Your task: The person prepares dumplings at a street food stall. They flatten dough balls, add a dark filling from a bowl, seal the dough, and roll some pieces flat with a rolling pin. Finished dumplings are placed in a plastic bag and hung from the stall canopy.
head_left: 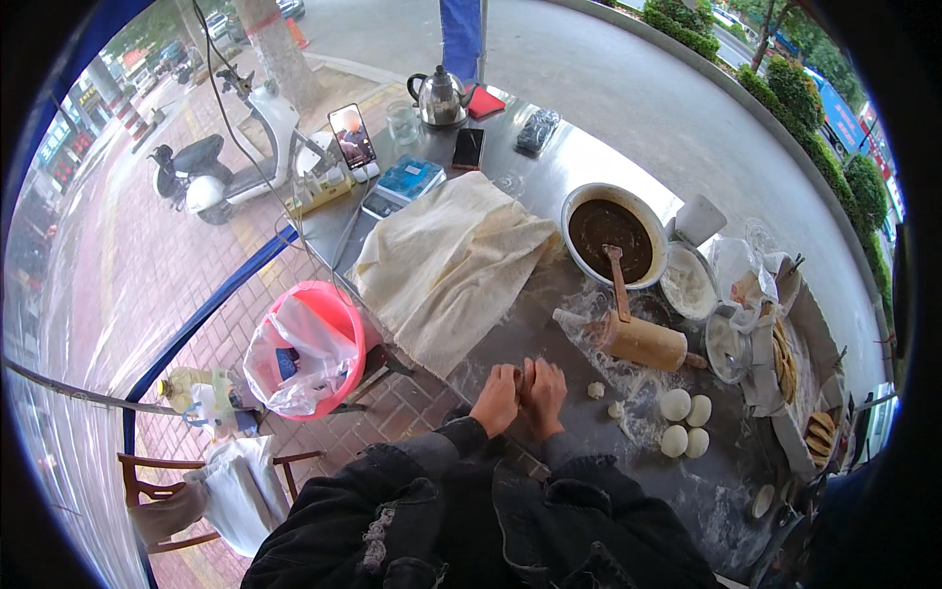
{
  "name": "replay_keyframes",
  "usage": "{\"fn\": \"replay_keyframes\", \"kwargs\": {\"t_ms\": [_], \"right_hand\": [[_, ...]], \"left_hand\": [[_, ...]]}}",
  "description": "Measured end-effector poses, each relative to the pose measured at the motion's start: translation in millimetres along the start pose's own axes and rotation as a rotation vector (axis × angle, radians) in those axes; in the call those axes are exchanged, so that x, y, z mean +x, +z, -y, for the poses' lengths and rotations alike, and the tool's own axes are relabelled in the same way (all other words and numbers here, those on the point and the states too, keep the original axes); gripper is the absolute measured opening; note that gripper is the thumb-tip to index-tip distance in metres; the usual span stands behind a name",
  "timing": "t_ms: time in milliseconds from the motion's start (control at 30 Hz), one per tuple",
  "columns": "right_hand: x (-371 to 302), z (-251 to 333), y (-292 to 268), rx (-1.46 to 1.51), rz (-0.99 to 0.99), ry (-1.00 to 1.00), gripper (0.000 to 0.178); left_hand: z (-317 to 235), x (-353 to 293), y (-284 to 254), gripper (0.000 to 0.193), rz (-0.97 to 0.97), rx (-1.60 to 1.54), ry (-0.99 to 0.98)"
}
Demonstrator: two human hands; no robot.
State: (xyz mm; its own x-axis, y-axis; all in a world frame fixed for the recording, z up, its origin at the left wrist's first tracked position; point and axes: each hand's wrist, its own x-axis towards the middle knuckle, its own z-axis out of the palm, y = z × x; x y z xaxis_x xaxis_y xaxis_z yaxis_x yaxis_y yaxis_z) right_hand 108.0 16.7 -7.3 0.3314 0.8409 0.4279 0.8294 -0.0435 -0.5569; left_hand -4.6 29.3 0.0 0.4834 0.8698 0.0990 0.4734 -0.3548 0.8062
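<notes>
Close together at the near edge of the metal table are my left hand (497,401) and my right hand (543,395). Both have curled fingers meeting at the tips; whatever lies between them is hidden. Two small dough scraps (596,390) sit just right of my right hand. Farther right, several smooth white dough balls (675,403) stand in a cluster on the floured tabletop (628,437). A thick wooden rolling pin (643,343) lies beyond them. Past my hands, a cream cloth (456,263) covers something on the table.
A bowl of brown paste (587,257) holds a wooden-handled brush (617,280). Beside it are a flour bowl (689,282) and a cardboard box (829,393). A kettle (441,96), scale (404,182) and phones stand at the back. A pink bucket (345,319) is left of the table.
</notes>
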Motion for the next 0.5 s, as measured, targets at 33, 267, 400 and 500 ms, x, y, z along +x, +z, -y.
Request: {"fn": "replay_keyframes", "kwargs": {"t_ms": [33, 267, 400, 500], "right_hand": [[13, -2, 7, 0.005, -0.096, -0.041, 0.029], [-1, 3, -5, 0.487, 0.104, 0.587, 0.035], [-12, -7, -5, -0.023, -0.116, -0.13, 0.03], [10, -15, 8, 0.06, -0.092, 0.057, 0.027]], "left_hand": [[-1, 1, 0, 0.026, -0.042, 0.0, -0.003], [1, 18, -3, 0.024, 0.167, -0.068, -0.01], [1, -1, 1, 0.026, 0.132, 0.083, 0.013], [1, 1, 2, 0.026, 0.0, -0.061, -0.19]]}}
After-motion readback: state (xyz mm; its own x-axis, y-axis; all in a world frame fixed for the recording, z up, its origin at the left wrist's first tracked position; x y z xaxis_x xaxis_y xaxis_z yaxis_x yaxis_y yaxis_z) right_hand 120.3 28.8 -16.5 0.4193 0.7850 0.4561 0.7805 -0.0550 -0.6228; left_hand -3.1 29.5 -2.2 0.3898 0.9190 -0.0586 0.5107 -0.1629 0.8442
